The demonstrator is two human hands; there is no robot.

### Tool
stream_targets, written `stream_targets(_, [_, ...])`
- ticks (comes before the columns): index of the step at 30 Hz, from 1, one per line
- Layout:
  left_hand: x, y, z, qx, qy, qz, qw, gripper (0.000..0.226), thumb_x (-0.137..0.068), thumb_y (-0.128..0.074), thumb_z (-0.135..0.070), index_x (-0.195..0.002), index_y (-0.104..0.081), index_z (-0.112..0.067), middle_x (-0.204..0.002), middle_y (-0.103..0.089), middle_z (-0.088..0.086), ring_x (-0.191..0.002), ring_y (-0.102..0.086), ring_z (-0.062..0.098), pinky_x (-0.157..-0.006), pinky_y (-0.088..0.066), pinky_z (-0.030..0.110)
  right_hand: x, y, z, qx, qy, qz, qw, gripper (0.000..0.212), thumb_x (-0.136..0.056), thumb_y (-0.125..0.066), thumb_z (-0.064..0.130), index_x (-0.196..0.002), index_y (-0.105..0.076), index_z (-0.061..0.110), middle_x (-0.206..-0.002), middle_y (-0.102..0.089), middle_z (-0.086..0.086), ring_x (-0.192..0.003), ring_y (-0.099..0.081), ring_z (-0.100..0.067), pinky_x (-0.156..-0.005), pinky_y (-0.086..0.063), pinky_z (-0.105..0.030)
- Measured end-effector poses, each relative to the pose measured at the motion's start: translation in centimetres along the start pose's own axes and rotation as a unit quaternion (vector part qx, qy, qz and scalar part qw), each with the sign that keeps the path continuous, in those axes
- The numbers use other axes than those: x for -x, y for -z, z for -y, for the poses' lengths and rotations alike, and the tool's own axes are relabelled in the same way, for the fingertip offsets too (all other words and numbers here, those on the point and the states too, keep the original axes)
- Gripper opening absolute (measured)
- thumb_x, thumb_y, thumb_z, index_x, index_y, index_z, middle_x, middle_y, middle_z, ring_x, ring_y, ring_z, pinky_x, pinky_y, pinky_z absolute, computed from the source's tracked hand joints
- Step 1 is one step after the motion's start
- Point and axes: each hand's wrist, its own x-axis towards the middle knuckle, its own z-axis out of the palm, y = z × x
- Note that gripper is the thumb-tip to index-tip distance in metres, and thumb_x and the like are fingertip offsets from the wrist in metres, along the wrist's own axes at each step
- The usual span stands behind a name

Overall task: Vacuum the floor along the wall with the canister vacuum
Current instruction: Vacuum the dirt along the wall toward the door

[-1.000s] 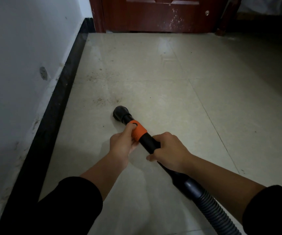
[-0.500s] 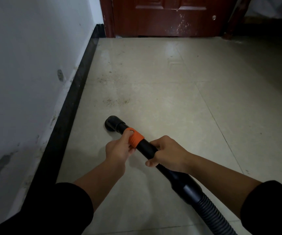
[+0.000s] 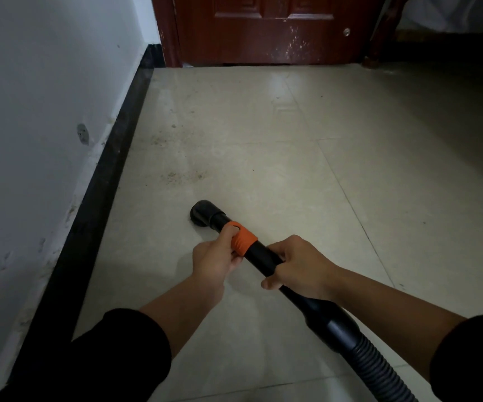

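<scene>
Left hand (image 3: 214,258), right hand (image 3: 301,265) around wand (image 3: 262,255)

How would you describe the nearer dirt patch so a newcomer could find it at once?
Follow the black baseboard toward the red door. On the pale tile just ahead of the vacuum nozzle lies a speckled brown dirt patch; the other patch sits farther on, nearer the door.

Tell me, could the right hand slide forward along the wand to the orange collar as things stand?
Probably not all the way. The wand between the right hand and the orange collar is free, but the left hand holds the collar, thumb on top, blocking that spot.
</scene>
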Motion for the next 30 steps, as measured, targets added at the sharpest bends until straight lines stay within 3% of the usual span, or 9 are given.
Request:
stream_targets(4, [-0.4, -2.1, 0.7, -0.025, 0.001, 0.006, 1.0, 0.019, -0.085, -0.071, -0.023, -0.078, -0.063, -0.008, -0.083, -0.067, 0.009, -0.075, -0.067, 0.013, -0.069, -0.053, 0.022, 0.1, 1.0, -1.7, -0.009, -0.007, -0.01, 1.0, 0.022, -0.069, -0.08, 0.014, -0.082, -0.066, 0.004, -0.066, -0.057, -0.003, -0.06, -0.054, -0.015, -0.061, -0.044, -0.028])
stream_targets(7, [-1.0, -4.0, 0.6, -0.03, 0.007, 0.001, 1.0, 0.02, -0.085, -0.071, -0.024, -0.076, -0.062, -0.008, -0.08, -0.066, 0.008, -0.073, -0.066, 0.012, -0.065, -0.052, 0.02, -0.2, 2.0, -2.6, -0.017, -0.013, -0.023, 1.0, 0.02, -0.068, -0.079, 0.013, -0.079, -0.065, 0.004, -0.065, -0.056, -0.003, -0.058, -0.052, -0.015, -0.06, -0.043, -0.027])
stream_targets(12, [-1.5, -8.0, 0.8, -0.086, 0.022, 0.001, 0.996, 0.022, -0.085, -0.07, -0.026, -0.076, -0.061, -0.008, -0.077, -0.066, 0.007, -0.071, -0.066, 0.012, -0.069, -0.053, 0.022, -0.5, 4.5, -5.1, -0.066, -0.024, -0.016, 0.997, 0.019, -0.07, -0.078, 0.009, -0.07, -0.059, 0.014, -0.06, -0.054, 0.002, -0.053, -0.05, -0.01, -0.055, -0.039, -0.021])
stream_targets(18, [-1.1, -12.0, 0.9, -0.161, 0.049, 0.014, 0.986, 0.025, -0.087, -0.068, -0.028, -0.074, -0.059, -0.009, -0.077, -0.066, 0.009, -0.084, -0.068, 0.024, -0.091, -0.055, 0.039, 0.3, 7.2, -7.9, -0.082, -0.053, -0.012, 0.995, 0.017, -0.072, -0.077, 0.01, -0.08, -0.063, 0.014, -0.069, -0.06, 0.001, -0.058, -0.055, -0.009, -0.051, -0.039, -0.016])
stream_targets(20, [-0.7, -13.8, 0.9, -0.179, 0.06, 0.027, 0.982, 0.024, -0.089, -0.066, -0.028, -0.08, -0.059, -0.007, -0.079, -0.065, 0.009, -0.086, -0.067, 0.025, -0.093, -0.054, 0.041, 0.9, 8.4, -8.6, -0.085, -0.068, -0.014, 0.994, 0.017, -0.072, -0.076, 0.01, -0.085, -0.065, 0.011, -0.071, -0.06, -0.001, -0.061, -0.056, -0.011, -0.052, -0.04, -0.017])
stream_targets(22, [-0.5, -15.5, 1.0, -0.191, 0.07, 0.028, 0.979, 0.029, -0.089, -0.065, -0.029, -0.099, -0.06, -0.002, -0.083, -0.064, 0.009, -0.088, -0.066, 0.025, -0.094, -0.053, 0.043, 1.1, 9.7, -9.2, -0.083, -0.087, -0.016, 0.993, 0.017, -0.072, -0.075, 0.01, -0.087, -0.065, 0.01, -0.072, -0.06, -0.001, -0.061, -0.056, -0.011, -0.053, -0.04, -0.018])
stream_targets(25, [-0.4, -17.6, 0.0, -0.184, 0.093, 0.035, 0.978, 0.046, -0.092, -0.063, -0.027, -0.125, -0.051, 0.002, -0.109, -0.064, 0.017, -0.099, -0.064, 0.028, -0.08, -0.057, 0.04, 1.1, 11.4, -9.2, -0.076, -0.098, -0.015, 0.992, 0.014, -0.073, -0.074, 0.01, -0.08, -0.062, 0.012, -0.069, -0.057, 0.0, -0.058, -0.053, -0.011, -0.05, -0.038, -0.018])
stream_targets(27, [-0.3, -18.3, -1.2, -0.18, 0.1, 0.029, 0.978, 0.046, -0.093, -0.061, -0.023, -0.13, -0.047, 0.002, -0.123, -0.059, 0.021, -0.105, -0.062, 0.03, -0.061, -0.054, 0.032, 0.7, 12.2, -8.8, -0.062, -0.094, -0.012, 0.994, 0.021, -0.074, -0.074, 0.011, -0.07, -0.054, 0.016, -0.064, -0.052, 0.002, -0.055, -0.049, -0.009, -0.048, -0.034, -0.018])
stream_targets(30, [-0.9, -18.4, -2.5, -0.205, 0.096, 0.014, 0.974, 0.046, -0.094, -0.061, -0.022, -0.131, -0.047, 0.003, -0.125, -0.057, 0.023, -0.109, -0.061, 0.032, -0.054, -0.051, 0.028, -0.3, 12.8, -7.8, -0.049, -0.094, -0.006, 0.994, 0.033, -0.073, -0.074, 0.011, -0.064, -0.044, 0.019, -0.063, -0.048, 0.003, -0.053, -0.045, -0.01, -0.047, -0.031, -0.02])
